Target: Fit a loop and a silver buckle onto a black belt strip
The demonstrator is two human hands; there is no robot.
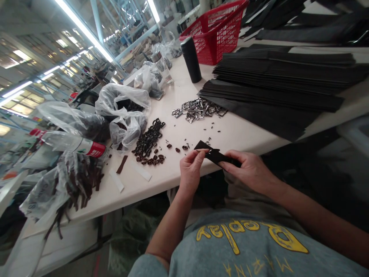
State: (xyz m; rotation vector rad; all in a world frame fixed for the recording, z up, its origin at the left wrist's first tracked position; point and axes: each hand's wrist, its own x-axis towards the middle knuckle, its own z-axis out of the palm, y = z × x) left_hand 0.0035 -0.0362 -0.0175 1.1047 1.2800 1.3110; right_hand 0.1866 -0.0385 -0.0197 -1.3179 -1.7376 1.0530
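At the table's front edge, my right hand [248,167] is closed round one end of a black leather strip [215,156]. My left hand [192,167] pinches at the strip's other end, with thumb and forefinger together near a small slit or bright spot. Whatever tiny part may sit between those fingertips is hidden. Just beyond lie a few small dark brown rings [178,149] and several tiny metal pieces [210,139]. Further back is a heap of metal buckles [197,109]. To the left, a pile of black and brown strap loops [150,142] spreads over the tabletop.
Stacked black leather panels [282,80] cover the table's right side. A black flask [190,59] and a red basket [215,32] stand at the back. Plastic bags [123,104], a lying bottle [72,142] and a bundle of dark strips [80,181] crowd the left.
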